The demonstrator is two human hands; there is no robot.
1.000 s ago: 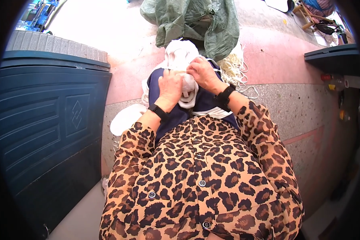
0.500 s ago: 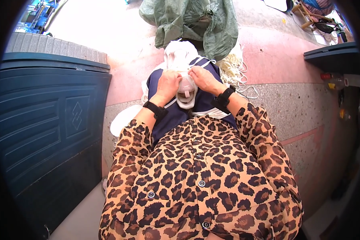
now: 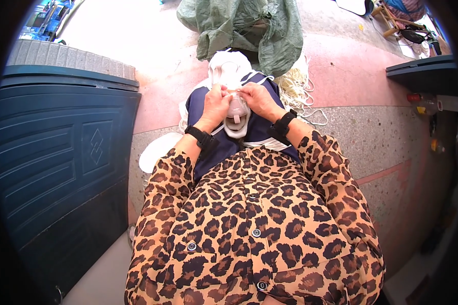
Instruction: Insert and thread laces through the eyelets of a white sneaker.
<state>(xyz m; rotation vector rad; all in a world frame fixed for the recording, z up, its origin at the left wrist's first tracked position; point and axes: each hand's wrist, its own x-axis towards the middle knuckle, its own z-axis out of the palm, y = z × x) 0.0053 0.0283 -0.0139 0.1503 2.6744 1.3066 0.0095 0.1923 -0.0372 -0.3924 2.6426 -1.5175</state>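
White shoe [image 3: 236, 133] rests on the dark-blue lap [image 3: 219, 152], its middle partly covered by the left hand [image 3: 216, 107] and right hand [image 3: 261, 101]. Both hands' fingers are drawn narrow there; exactly what they pinch, I cannot tell. Glare blurs the white material [image 3: 229, 66] beyond. Green sack [image 3: 249, 33], cut off above; pink-and-speckled floor [image 3: 356, 76]; blue door [image 3: 61, 127] at left.

From the wearer's head, the wide fisheye view looked steeply down past the patterned shirt [image 3: 259, 218] to the left hand [image 3: 216, 105] and the right hand [image 3: 261, 100] close ahead, and on across the floor [image 3: 351, 76], straight edges bowing toward its rim.
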